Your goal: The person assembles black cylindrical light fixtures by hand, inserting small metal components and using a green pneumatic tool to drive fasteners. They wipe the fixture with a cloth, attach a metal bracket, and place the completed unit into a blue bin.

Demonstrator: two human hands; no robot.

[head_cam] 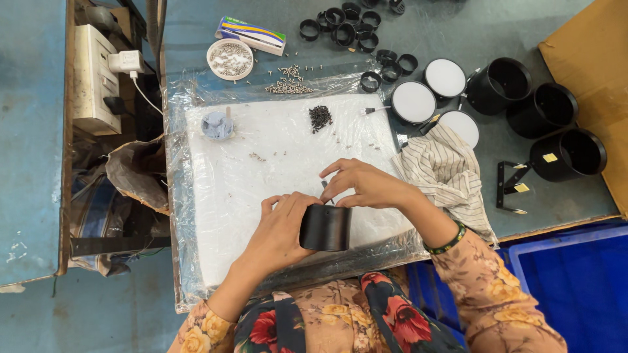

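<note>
Over a plastic-wrapped white foam pad [261, 189] on the table, the left hand [282, 225] gripped a black cylindrical housing [325, 227]; right-hand fingers [340, 171] pinched narrowly above its rim, best kept steady and upright.

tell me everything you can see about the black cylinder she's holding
The black cylinder is a short, matte tube-shaped housing, plastic or coated metal by its look. It is held over the near edge of the white plastic-wrapped pad. The left hand wraps its side; the right hand pinches at its top rim, where a thin dark piece sticks up. Its inside is hidden.
</note>
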